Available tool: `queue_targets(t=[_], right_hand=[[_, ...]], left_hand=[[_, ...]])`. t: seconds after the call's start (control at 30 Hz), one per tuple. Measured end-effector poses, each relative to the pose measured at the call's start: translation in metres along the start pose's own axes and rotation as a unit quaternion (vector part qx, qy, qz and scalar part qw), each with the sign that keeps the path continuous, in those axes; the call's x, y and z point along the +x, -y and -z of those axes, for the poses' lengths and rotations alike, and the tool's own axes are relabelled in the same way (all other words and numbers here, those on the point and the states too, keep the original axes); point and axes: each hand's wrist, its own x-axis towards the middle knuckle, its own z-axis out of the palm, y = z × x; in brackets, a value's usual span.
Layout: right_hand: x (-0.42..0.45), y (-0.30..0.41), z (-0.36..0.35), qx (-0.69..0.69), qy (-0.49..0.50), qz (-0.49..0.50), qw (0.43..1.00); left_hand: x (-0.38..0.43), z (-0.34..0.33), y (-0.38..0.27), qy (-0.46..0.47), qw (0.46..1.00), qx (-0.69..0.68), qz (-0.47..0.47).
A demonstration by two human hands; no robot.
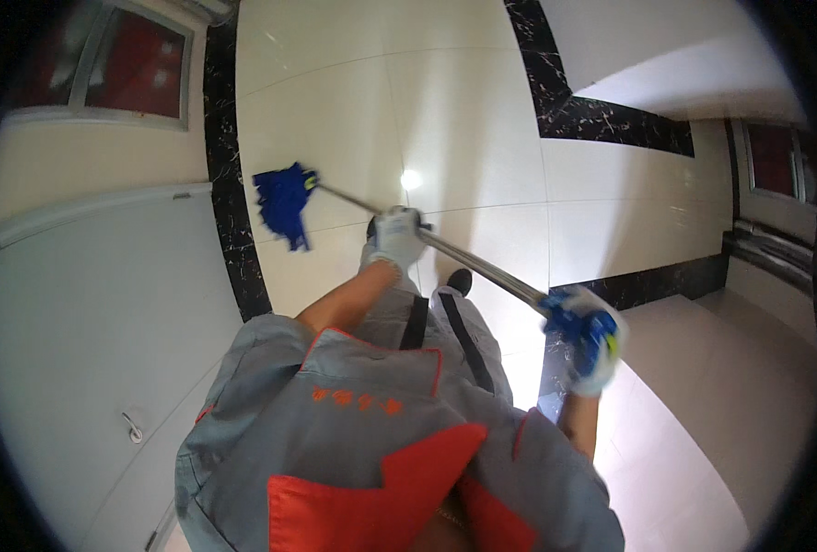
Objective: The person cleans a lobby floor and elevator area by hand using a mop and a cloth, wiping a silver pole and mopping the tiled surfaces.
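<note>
A mop with a shaggy blue head [284, 200] reaches across the tiled floor in front of me. Its head lies on the pale tiles near the dark skirting on the left. My left hand [400, 238], in a white work glove, is closed around the metal handle [488, 270] partway along. Farther right, my right hand [596, 345] grips the upper part of the handle; its white and blue glove is blurred. The handle's far end is hidden by that hand. Below my hands are my dark shoes [459, 281], one of them mostly covered by my left arm and glove.
Black marble-patterned skirting [223, 159] borders the cream floor tiles [463, 96]. At left stands a pale door [104, 310] with a metal handle [132, 429], below a red-paned window [135, 65]. A white wall [664, 55] juts in at upper right, with a dark border [615, 124] along its base.
</note>
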Motion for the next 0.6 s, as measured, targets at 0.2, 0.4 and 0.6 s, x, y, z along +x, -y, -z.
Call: queue_targets(t=[0.2,0.4,0.6], right_hand=[[-0.161,0.081,0.117,-0.406,-0.244,0.021,0.88],[-0.261,0.058,0.153,-0.364,-0.253,0.106,0.89],[-0.284,0.031,0.167,-0.315,-0.393,0.126,0.855]], left_hand=[[-0.052,-0.086,-0.247,0.214,0.935,0.043,-0.279],[-0.091,-0.173,-0.344,0.293,0.81,0.088,-0.5],[-0.106,-0.188,-0.345,0.282,0.776,0.176,-0.536]])
